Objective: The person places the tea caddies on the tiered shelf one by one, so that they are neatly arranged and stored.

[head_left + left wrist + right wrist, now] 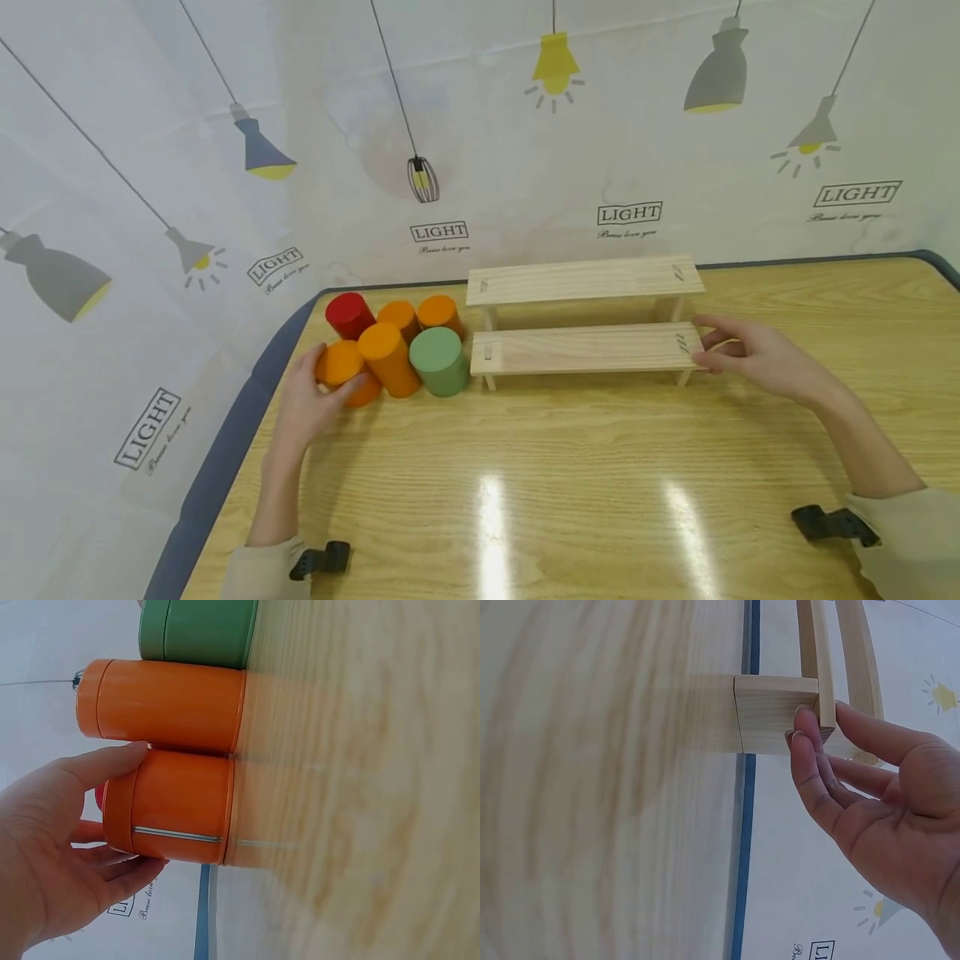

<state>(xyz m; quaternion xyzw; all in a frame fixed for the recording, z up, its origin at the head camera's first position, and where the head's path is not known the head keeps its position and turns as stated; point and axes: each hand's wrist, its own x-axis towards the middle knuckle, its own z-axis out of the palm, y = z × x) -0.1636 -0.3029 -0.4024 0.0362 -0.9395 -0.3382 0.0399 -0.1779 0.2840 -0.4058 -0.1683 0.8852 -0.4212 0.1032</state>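
Note:
My left hand grips a short orange canister, thumb on one side and fingers on the other. In the left wrist view that canister stands on the table with a metal seam down its side. Close beside it are a taller orange canister and a green canister. My right hand pinches the right end of the lower wooden step shelf. The right wrist view shows the thumb above the board's end and curled fingers below it.
A higher wooden shelf stands right behind the lower one. Behind the front canisters are a red canister and two orange ones. The wooden table has a dark blue edge, and a printed curtain hangs beyond it.

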